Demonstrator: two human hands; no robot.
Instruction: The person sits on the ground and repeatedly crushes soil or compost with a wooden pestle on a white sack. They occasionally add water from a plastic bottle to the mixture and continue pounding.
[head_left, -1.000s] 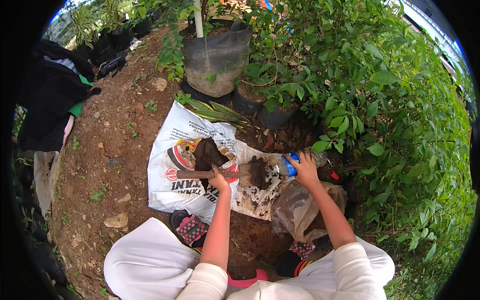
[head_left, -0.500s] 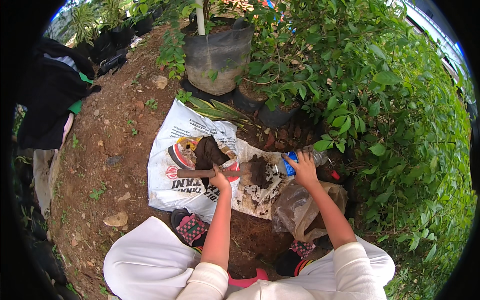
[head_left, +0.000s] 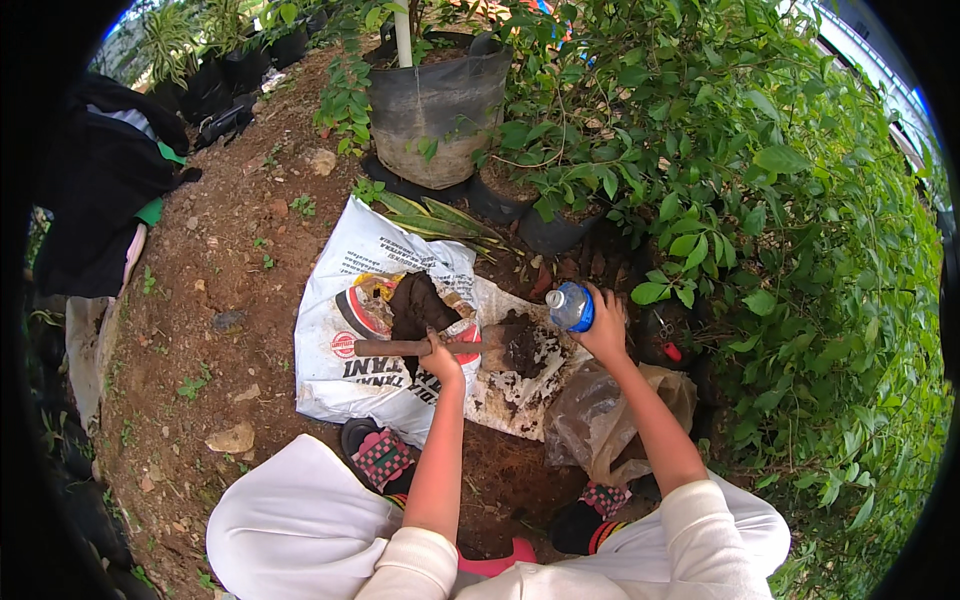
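My left hand (head_left: 438,362) is closed around the wooden handle of a small trowel (head_left: 392,348); its blade end, to the right, is covered with dark soil. Below it lies a white printed sack (head_left: 325,385), dark soil (head_left: 415,308) showing in its opening. In my right hand (head_left: 606,328) is a clear plastic bottle (head_left: 568,303) with a blue label, gripped round its side. The bottle's top points up and to the left, above the soil-smeared right part of the sack. What it holds inside, I cannot tell.
A crumpled clear plastic bag (head_left: 620,415) lies by my right forearm. Beyond the sack are cut striped leaves (head_left: 430,222) and a big dark planter bag (head_left: 435,115). Dense green shrubs (head_left: 800,300) fill the right side. Brown ground with stones (head_left: 232,438) is on the left.
My right hand has tipped the bottle from lying sideways to more upright, its top now up. My left hand and the trowel have stayed almost still.
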